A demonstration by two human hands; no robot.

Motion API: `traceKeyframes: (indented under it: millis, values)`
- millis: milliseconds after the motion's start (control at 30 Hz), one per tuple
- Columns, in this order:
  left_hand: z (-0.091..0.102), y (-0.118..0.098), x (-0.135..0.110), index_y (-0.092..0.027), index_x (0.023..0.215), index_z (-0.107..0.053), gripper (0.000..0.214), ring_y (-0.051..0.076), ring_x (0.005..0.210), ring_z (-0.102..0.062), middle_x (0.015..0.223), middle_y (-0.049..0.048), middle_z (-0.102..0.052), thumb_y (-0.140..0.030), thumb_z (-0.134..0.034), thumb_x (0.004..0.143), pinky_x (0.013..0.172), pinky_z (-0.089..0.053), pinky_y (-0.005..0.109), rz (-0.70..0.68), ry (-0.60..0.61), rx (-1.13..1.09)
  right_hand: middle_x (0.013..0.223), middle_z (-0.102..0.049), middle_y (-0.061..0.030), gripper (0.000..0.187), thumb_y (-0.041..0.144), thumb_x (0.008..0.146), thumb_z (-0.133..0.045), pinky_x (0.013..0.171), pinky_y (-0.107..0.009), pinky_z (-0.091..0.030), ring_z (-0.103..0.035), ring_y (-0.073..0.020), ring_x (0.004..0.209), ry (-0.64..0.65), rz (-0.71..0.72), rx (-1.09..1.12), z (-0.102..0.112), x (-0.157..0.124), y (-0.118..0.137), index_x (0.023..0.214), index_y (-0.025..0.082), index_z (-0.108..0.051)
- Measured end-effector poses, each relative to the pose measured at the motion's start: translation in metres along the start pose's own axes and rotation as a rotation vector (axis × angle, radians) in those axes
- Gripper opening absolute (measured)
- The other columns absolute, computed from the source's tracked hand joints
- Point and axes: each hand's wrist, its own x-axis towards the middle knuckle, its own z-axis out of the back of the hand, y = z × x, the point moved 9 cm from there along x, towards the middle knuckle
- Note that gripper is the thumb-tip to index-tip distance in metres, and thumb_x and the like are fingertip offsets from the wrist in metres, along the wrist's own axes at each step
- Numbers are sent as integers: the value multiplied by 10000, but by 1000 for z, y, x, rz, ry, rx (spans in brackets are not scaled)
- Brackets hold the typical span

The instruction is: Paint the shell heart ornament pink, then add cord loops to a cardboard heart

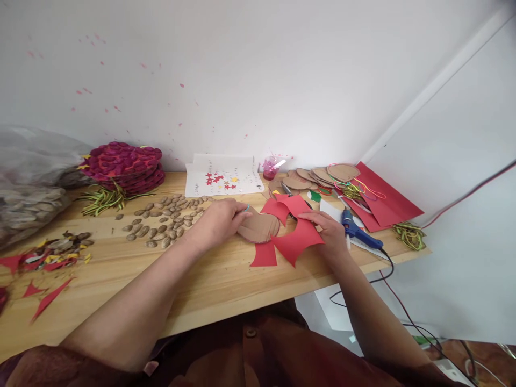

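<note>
My left hand (221,221) lies fingers-down on a round brown cardboard disc (260,228) on the wooden table (217,279), its fingers curled over the disc's left edge. My right hand (328,230) pinches the right side of a red paper cut-out (296,242) with curved notches, which lies partly over the disc. A blue glue gun (357,231) rests just right of my right hand.
Several seeds (163,220) are scattered left of my hands. A stack of crimson petal pieces (123,166) and plastic bags (28,177) stand at the left. Cardboard discs (322,176), red sheets (379,201), a printed sheet (223,177) and a pink cup (269,169) sit at the back. Paper scraps (48,258) lie near left.
</note>
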Motion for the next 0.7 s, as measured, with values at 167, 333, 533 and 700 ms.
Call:
traceKeyframes:
  millis: [167, 333, 533, 700]
  values:
    - [-5, 16, 1, -166, 1054, -775, 348, 199, 746, -673, 828, 32, -750, -409, -571, 909, 733, -564, 333, 122, -17, -535, 1304, -740, -103, 356, 198, 891, -570, 1044, -439, -568, -699, -265, 1218, 44, -14, -40, -7, 2, -9, 1157, 250, -801]
    - [-14, 31, 0, -88, 1242, -719, 484, 154, 620, -644, 689, 5, -685, -320, -694, 818, 684, -590, 329, 303, -22, -812, 1241, -771, -61, 465, 83, 864, -450, 1076, -444, -558, -716, -225, 1182, 3, -62, -75, 3, -12, -26, 1085, 266, -816]
    - [-17, 35, 0, -121, 1226, -747, 521, 146, 569, -617, 690, 5, -692, -377, -741, 773, 624, -571, 312, 290, -31, -708, 1017, -813, -50, 350, 125, 895, -480, 957, -420, -608, -759, -228, 998, -172, -68, 20, 23, -32, -1, 971, 260, -793]
    - [-17, 22, 1, -186, 1174, -781, 438, 232, 840, -721, 1018, 82, -802, -446, -667, 840, 774, -588, 347, 111, -75, -480, 1007, -787, -57, 384, 80, 846, -496, 864, -390, -630, -740, -219, 954, -20, 97, 75, -2, -48, 52, 1005, 279, -783]
